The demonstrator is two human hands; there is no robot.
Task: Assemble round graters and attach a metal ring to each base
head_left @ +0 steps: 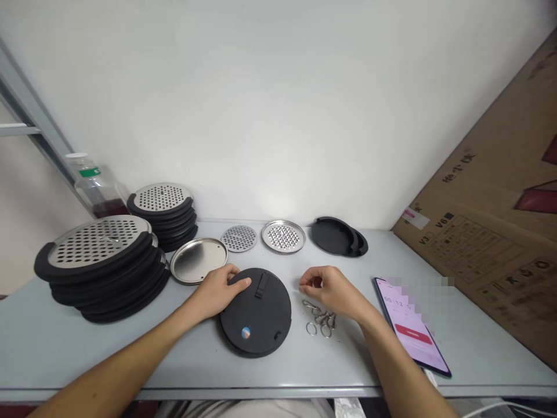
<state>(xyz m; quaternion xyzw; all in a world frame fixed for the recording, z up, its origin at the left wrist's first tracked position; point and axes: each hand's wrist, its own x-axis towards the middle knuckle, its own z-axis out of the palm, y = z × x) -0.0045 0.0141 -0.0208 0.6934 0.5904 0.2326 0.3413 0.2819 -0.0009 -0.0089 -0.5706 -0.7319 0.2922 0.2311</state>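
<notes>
Black disc [259,313], carton [483,232] marked "V3", "V6"

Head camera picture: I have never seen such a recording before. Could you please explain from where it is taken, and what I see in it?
There is no machine here: a person works with two bare hands. The camera sits on the person's head and looks forward and down, so you see roughly what they see.

The left hand holds a black disc by its edge, thumb on top. The right hand is beside small metal clips and rings; whether its fingers pinch anything, I cannot tell.

On the grey table, at left, are a front stack and a rear stack of round pieces, each topped by a metal plate with holes. Behind the disc lie loose metal discs and black parts. At right is a phone.
</notes>
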